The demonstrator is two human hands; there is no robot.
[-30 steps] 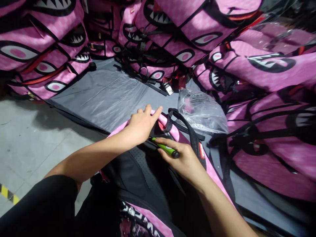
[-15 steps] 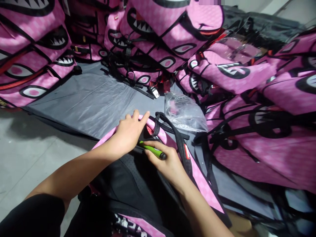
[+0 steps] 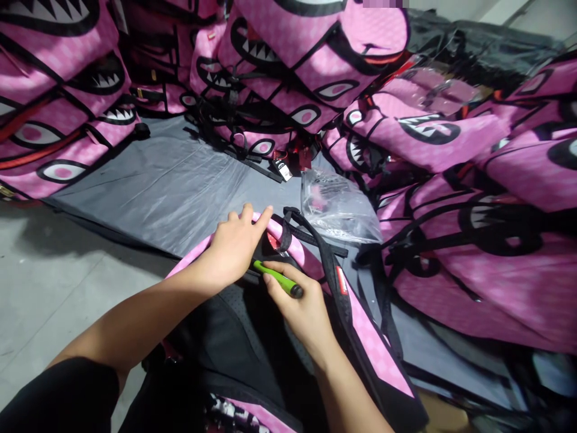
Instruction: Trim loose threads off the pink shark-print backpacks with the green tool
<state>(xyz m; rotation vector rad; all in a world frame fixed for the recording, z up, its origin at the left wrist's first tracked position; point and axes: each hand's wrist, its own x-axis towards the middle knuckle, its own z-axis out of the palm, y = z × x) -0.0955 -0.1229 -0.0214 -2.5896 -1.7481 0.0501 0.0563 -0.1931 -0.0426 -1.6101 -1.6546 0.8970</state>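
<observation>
At the near edge of the grey table (image 3: 180, 174) lies a black-and-pink backpack (image 3: 378, 349). The right hand (image 3: 302, 304) grips a green tool (image 3: 285, 284), its far end just beside the left hand (image 3: 234, 243), which rests over the backpack's pink rim; whether it grips, I cannot tell. Beyond sit a clear plastic bag (image 3: 345, 213) and stacked pink backpacks (image 3: 288, 78).

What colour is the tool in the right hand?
The tool is green, black-ended, best seen in the head view.

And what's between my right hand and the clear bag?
In the head view, a black strap and pink fabric separate your right hand from the clear bag.
</observation>
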